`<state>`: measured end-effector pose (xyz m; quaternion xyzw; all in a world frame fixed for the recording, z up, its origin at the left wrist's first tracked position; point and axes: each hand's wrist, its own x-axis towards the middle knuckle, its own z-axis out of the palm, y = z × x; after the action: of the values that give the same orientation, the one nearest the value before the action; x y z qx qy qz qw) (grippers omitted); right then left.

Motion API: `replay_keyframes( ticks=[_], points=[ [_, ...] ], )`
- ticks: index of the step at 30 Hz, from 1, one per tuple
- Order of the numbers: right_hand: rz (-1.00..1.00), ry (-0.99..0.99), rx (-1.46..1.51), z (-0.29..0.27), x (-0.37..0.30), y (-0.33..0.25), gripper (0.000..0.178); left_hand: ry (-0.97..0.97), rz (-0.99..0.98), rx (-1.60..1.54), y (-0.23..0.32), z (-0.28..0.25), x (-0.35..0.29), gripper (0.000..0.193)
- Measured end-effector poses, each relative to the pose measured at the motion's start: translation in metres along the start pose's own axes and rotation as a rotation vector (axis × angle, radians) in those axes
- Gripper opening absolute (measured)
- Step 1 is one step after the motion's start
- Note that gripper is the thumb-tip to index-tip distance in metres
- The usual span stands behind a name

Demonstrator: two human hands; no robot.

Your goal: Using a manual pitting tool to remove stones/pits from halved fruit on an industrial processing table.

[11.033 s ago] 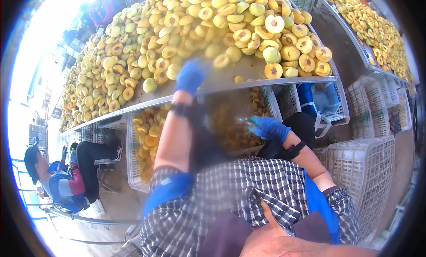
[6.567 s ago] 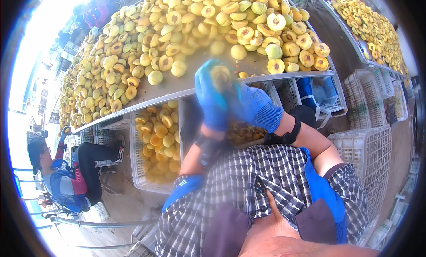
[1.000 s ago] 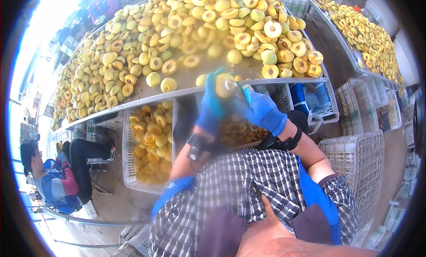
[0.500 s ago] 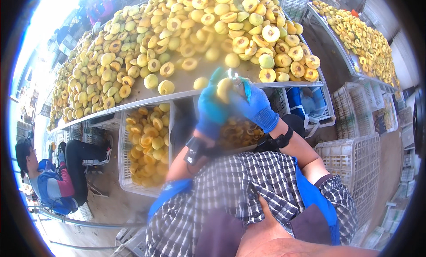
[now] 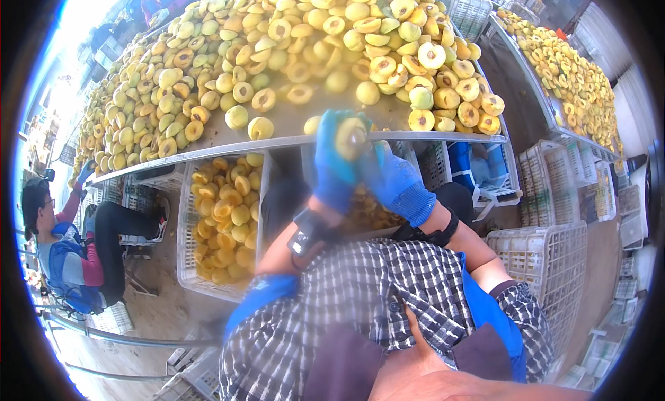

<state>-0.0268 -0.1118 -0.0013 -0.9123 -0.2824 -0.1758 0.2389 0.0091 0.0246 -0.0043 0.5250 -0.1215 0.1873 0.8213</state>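
Observation:
In front of the table's near edge, my left hand (image 5: 334,162), in a blue-green glove, is closed around a yellow peach half (image 5: 351,138). The half's brownish centre faces up, though motion smears it. My blue-gloved right hand (image 5: 400,183) is beside it, fingers curled in close to the fruit. What those fingers grip is blurred and partly hidden. Just beyond my hands, many halved yellow peaches (image 5: 263,98) are heaped on the metal table (image 5: 291,120), some with dark centres showing.
A white crate (image 5: 185,255) of peach halves stands at my left, below the table; more halves lie in a container (image 5: 374,210) under my hands. Stacked crates (image 5: 533,255) are at my right. A second heaped table (image 5: 564,75) stands far right. A co-worker (image 5: 66,248) sits at left.
My left hand has tilted the peach half, so its centre now shows. My right hand has shifted slightly down, and the co-worker's arm has reached up to the table edge.

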Motion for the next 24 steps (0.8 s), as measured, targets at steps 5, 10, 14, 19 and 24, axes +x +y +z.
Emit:
replay_keyframes(
  ticks=[5, 10, 14, 19, 24],
  points=[
    [-0.264, 0.122, -0.214, 0.009, 0.0, 0.001, 0.028, 0.005, 0.397, 0.731, 0.021, 0.01, -0.001, 0.023],
    [-0.319, 0.127, -0.211, 0.029, -0.005, 0.009, 0.031, 0.058, 0.304, 0.737, 0.016, 0.008, -0.004, 0.022],
    [-0.294, 0.059, -0.197, 0.032, -0.009, 0.005, 0.032, 0.043, 0.297, 0.52, -0.002, -0.001, -0.004, 0.026],
    [-0.209, -0.004, -0.008, 0.042, -0.008, 0.01, 0.034, 0.003, 0.474, 0.706, 0.0, 0.001, -0.001, 0.026],
    [-0.22, 0.031, -0.089, 0.028, -0.006, 0.003, 0.031, -0.069, 0.188, 0.55, -0.013, -0.016, 0.004, 0.019]
  ],
)
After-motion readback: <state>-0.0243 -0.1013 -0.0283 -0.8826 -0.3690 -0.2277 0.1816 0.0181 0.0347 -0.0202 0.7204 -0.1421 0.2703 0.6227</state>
